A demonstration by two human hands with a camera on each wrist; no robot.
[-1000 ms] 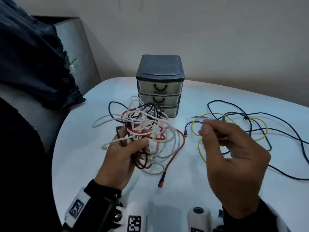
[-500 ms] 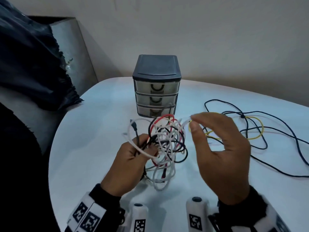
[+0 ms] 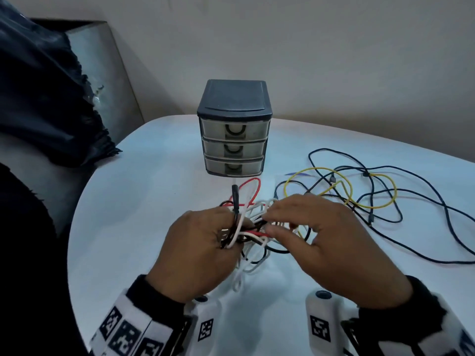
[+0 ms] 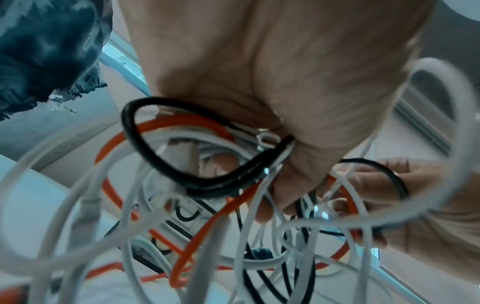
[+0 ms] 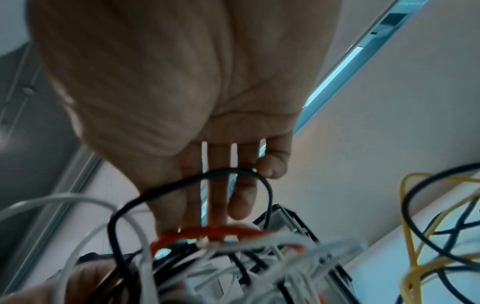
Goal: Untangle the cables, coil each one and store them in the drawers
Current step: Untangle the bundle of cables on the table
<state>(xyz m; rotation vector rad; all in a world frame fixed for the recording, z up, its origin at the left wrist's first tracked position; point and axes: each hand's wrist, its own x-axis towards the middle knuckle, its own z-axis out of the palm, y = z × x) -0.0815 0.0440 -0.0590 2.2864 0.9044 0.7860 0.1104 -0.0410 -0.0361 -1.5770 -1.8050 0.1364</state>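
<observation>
A: Tangle, white, red and black cables knotted, held above the surface, a black plug sticking up.

B: Loose cables?

A: Yellow and dark ones, looped flat on the surface, right of the tangle.

B: Drawers?

A: Three, all closed, upright behind the tangle.

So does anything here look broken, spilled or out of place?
Nothing looks broken or spilled. The odd part is the mess: the left hand grips a knot of white, red and black cables that the right hand reaches into, and yellow and dark cables sprawl loose on the table. The drawer unit is shut.
</observation>
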